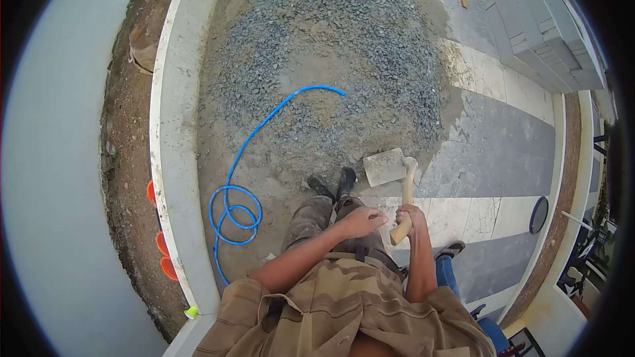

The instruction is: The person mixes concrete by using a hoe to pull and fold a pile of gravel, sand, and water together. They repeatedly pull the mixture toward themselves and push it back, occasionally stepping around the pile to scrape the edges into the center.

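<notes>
The hose (228, 187) lies left of the hoe (408, 188).

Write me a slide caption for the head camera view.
Right hand gripping a wooden-handled hoe, left hand nearby, before spread gravel and a looped blue hose.

The floor (489, 145) held a wide heap of small stones (331, 59), a curly blue hose (227, 188) and stacked gray blocks (539, 23).
</notes>
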A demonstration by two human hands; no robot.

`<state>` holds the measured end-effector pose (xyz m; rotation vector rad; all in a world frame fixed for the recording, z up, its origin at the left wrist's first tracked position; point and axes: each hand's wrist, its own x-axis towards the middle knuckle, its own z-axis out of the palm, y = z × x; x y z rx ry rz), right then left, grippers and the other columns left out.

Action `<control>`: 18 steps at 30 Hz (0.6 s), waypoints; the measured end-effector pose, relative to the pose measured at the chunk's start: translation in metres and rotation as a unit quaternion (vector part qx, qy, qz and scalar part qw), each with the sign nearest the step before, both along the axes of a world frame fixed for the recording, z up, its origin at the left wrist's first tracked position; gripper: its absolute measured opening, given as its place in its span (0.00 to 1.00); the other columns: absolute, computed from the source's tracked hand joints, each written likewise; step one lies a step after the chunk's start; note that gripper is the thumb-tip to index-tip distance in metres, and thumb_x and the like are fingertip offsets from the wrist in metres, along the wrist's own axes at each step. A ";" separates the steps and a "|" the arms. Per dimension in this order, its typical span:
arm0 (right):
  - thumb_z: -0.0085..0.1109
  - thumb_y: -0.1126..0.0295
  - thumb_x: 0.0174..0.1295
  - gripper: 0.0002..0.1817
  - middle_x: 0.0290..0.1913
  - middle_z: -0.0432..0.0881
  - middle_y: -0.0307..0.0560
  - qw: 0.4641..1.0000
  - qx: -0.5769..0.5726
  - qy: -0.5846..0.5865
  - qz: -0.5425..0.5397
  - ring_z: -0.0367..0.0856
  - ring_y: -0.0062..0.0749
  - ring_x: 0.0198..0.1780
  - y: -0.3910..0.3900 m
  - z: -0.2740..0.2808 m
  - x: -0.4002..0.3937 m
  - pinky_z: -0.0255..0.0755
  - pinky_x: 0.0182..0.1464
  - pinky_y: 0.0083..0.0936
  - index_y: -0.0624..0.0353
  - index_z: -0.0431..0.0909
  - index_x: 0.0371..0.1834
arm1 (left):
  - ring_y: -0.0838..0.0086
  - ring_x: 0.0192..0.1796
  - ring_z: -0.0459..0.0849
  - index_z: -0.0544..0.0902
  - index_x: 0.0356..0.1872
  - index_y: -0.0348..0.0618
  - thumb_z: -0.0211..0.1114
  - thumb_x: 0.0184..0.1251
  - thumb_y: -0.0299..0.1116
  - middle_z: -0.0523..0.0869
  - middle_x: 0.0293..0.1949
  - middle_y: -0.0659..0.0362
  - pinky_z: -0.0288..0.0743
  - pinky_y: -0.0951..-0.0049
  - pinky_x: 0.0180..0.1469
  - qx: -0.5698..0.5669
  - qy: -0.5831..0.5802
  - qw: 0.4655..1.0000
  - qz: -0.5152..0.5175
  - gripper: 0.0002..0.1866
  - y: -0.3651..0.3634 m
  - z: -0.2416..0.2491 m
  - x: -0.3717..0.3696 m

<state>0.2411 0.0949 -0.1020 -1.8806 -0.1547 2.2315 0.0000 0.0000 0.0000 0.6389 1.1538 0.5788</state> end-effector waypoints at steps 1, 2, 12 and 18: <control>0.58 0.78 0.57 0.10 0.26 0.74 0.44 0.999 0.030 -0.005 0.029 0.73 0.25 0.18 0.004 0.028 -0.004 0.74 0.18 0.21 0.61 0.69 0.41 | 0.78 0.39 0.82 0.82 0.56 0.39 0.63 0.71 0.50 0.85 0.39 0.61 0.77 0.73 0.41 -0.075 -0.061 0.995 -0.016 0.24 0.012 0.025 0.015; 0.57 0.78 0.57 0.10 0.26 0.74 0.43 0.996 0.061 -0.009 0.057 0.73 0.25 0.17 0.010 0.055 -0.010 0.74 0.17 0.20 0.62 0.69 0.41 | 0.79 0.38 0.82 0.81 0.55 0.38 0.63 0.71 0.50 0.84 0.37 0.60 0.77 0.73 0.40 -0.069 -0.079 0.994 -0.018 0.25 0.018 0.041 0.029; 0.58 0.81 0.55 0.41 0.29 0.75 0.44 0.871 0.452 0.042 0.187 0.75 0.24 0.19 0.107 0.190 -0.218 0.72 0.16 0.22 0.62 0.53 0.75 | 0.66 0.39 0.83 0.74 0.54 0.35 0.66 0.61 0.38 0.83 0.40 0.51 0.77 0.65 0.45 0.187 0.028 0.969 0.158 0.24 0.076 0.075 -0.051; 0.57 0.81 0.58 0.48 0.30 0.75 0.44 0.801 0.555 0.033 0.220 0.75 0.25 0.19 0.169 0.190 -0.306 0.73 0.18 0.23 0.60 0.40 0.80 | 0.47 0.48 0.84 0.75 0.55 0.37 0.66 0.57 0.38 0.85 0.44 0.42 0.76 0.56 0.50 0.170 0.171 0.946 0.218 0.25 0.141 0.057 -0.113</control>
